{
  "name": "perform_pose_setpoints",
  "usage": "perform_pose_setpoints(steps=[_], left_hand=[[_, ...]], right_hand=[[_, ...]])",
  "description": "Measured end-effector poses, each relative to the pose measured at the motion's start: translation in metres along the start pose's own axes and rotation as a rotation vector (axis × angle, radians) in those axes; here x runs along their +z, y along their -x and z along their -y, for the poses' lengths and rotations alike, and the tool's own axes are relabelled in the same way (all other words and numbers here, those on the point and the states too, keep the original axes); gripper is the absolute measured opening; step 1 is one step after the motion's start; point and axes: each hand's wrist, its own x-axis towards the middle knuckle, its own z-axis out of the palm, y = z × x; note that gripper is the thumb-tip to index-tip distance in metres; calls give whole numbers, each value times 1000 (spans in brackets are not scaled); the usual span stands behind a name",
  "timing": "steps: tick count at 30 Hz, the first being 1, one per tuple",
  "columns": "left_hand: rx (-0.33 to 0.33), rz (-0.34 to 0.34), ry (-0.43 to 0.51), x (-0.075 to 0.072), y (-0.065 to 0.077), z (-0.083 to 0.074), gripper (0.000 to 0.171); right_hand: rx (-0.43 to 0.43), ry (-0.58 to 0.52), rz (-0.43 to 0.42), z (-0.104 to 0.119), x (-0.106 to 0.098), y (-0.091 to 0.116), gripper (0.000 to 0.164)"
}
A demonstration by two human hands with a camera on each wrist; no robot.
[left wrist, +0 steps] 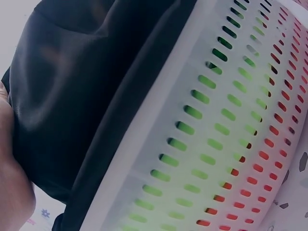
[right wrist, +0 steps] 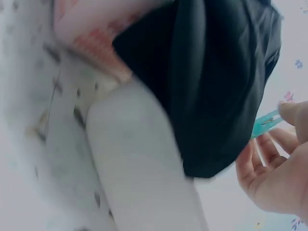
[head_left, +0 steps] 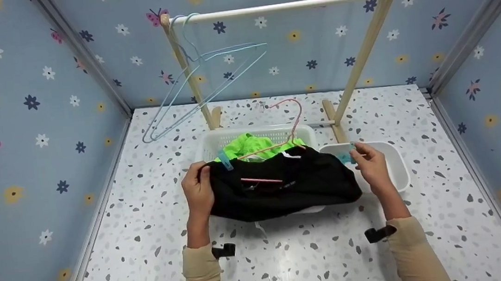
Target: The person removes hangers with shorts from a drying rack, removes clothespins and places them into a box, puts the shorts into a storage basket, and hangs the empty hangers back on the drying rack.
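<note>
A black garment (head_left: 293,196) hangs on a pink hanger (head_left: 300,116), stretched sideways over a white basket. My left hand (head_left: 198,192) grips its left end, thumb on the near side. Close to that hand, a teal clothespin (head_left: 224,160) is clipped at the garment's top edge. Between thumb and fingertips my right hand (head_left: 372,167) pinches another teal clothespin (right wrist: 266,123), to the right of the garment. In the right wrist view this clothespin appears beside the cloth; whether they touch, I cannot tell. The left fingers behind the garment are hidden.
Bright green cloth (head_left: 251,144) lies in the perforated white basket (head_left: 210,141). Right of it stands a small white tub (head_left: 397,162) with teal items inside. Behind is a rack with a white rail (head_left: 278,8), where blue hangers (head_left: 168,114) hang at the left.
</note>
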Motion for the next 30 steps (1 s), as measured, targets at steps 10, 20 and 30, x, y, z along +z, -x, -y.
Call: perform_pose_setpoints(steps=[10, 20, 30], left_hand=[[-21, 12, -5, -3, 2, 0, 11], [-55, 21, -12, -4, 4, 0, 10], [-47, 27, -20, -5, 5, -1, 11]], right_hand=[[-59, 448, 91, -15, -14, -21, 37], [-55, 572, 198, -20, -19, -40, 39], [-88, 579, 154, -19, -17, -45, 25]])
